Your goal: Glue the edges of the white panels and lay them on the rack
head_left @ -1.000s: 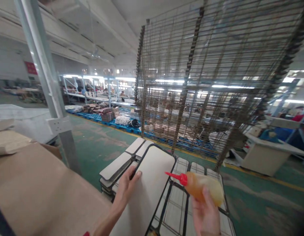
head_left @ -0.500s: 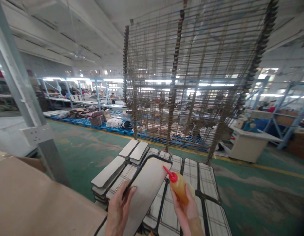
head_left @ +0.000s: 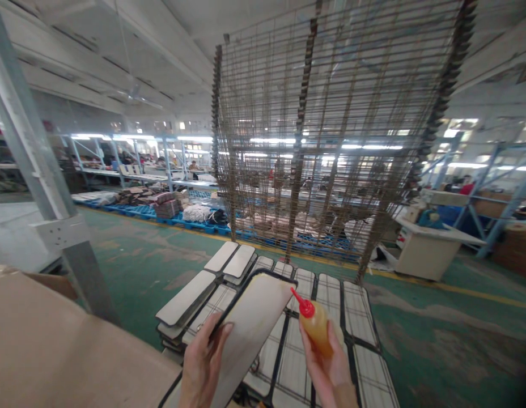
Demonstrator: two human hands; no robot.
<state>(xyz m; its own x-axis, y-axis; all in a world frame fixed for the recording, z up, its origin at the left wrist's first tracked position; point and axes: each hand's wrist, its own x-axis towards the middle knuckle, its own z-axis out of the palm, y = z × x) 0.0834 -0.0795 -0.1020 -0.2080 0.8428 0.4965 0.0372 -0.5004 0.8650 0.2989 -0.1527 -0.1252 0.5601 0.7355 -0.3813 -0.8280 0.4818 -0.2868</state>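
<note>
My left hand (head_left: 202,362) grips the left edge of a long pale panel with a black rim (head_left: 254,317), held tilted away from me. My right hand (head_left: 329,371) holds an amber squeeze bottle with a red pointed nozzle (head_left: 313,324). The nozzle tip sits close to the panel's right edge, near its far end. Below both hands lies a wire grid tray (head_left: 331,317) with black bars.
Stacked pale panels (head_left: 203,294) lie on the left of the tray. A tall rack of wire shelves (head_left: 331,130) stands behind. A brown cardboard surface (head_left: 54,351) is at lower left, a grey steel post (head_left: 42,181) beside it. The green floor (head_left: 437,340) stretches right; people work far back.
The view swung right and steadied. My right hand drew the bottle in from the right towards the panel's edge, turning it more upright. My left hand kept its grip on the panel.
</note>
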